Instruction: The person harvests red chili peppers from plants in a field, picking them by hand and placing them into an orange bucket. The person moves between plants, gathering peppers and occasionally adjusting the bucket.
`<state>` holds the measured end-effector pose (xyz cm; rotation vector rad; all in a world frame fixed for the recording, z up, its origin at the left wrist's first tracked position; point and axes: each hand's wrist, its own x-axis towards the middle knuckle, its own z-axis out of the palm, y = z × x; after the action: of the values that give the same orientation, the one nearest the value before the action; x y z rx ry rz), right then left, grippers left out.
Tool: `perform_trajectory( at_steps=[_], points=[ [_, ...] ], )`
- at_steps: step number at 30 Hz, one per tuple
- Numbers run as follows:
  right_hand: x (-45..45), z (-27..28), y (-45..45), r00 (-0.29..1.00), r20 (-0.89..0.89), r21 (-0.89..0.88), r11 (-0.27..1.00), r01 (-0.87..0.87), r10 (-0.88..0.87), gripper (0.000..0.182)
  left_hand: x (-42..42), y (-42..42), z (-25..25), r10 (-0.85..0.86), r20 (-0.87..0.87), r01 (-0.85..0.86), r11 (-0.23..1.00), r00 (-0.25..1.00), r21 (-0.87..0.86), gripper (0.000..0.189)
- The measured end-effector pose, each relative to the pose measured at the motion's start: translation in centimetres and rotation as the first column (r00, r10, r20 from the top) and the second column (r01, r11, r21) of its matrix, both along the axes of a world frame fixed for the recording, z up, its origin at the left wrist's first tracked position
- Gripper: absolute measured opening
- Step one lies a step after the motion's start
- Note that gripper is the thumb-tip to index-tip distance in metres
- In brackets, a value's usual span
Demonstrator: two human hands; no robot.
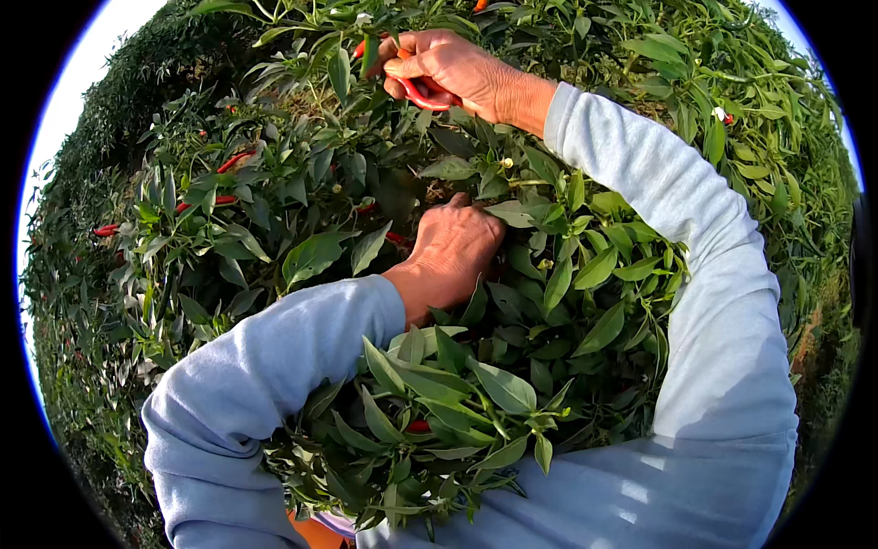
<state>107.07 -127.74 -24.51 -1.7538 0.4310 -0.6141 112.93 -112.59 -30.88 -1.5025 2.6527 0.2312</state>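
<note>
Several red chili peppers (pixel 426 96) are in my right hand (pixel 456 72), their ends sticking out below its curled fingers. That hand is raised among the upper leaves of a pepper plant, and another red chili (pixel 359 49) shows just beside its fingertips. My left hand (pixel 456 247) reaches down into the foliage with its back turned up. Leaves and shadow hide most of its fingers, so I cannot see whether it grips anything. Close to its wrist, a red chili (pixel 399 239) hangs partly covered by leaves.
More red chilies (pixel 226 200) hang on the plants to the left. A leafy branch (pixel 453 391) rises close to my body, with a red chili (pixel 418 426) inside it. Something orange (pixel 315 530) is partly visible at the bottom edge. Dense plants surround both arms.
</note>
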Motion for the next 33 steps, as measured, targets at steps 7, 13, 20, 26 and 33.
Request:
perform_trajectory(
  at_steps=[7,13,20,26,33],
  points=[
    [-7.2,-1.4,5.0,0.970,-0.054,0.437,0.879,-0.191,0.237,0.024,0.1,1.0,-2.5,0.069,-0.253,-0.096,0.991,0.965,-0.095,0.039],
    [-13.0,-1.5,3.6,0.751,-0.219,0.586,0.699,-0.409,0.623,0.033,0.5,1.6,-0.7,0.190,-0.163,-0.169,0.976,0.968,0.137,0.055],
    [-13.8,-1.4,3.7,0.599,-0.674,0.255,0.897,-0.360,0.432,0.020,-0.4,3.7,-0.8,-0.014,-0.244,0.024,0.999,0.970,0.038,0.049],
    [-11.6,-2.0,6.8,0.420,-0.900,-0.194,0.754,-0.628,0.118,0.023,-0.1,4.5,-1.4,-0.075,-0.243,0.062,0.996,0.967,-0.062,0.023],
    [-10.6,-2.5,7.1,0.445,-0.868,-0.279,0.528,-0.802,0.218,0.016,-0.1,4.5,-0.9,-0.047,-0.201,0.063,0.995,0.978,0.075,0.020]
  ],
)
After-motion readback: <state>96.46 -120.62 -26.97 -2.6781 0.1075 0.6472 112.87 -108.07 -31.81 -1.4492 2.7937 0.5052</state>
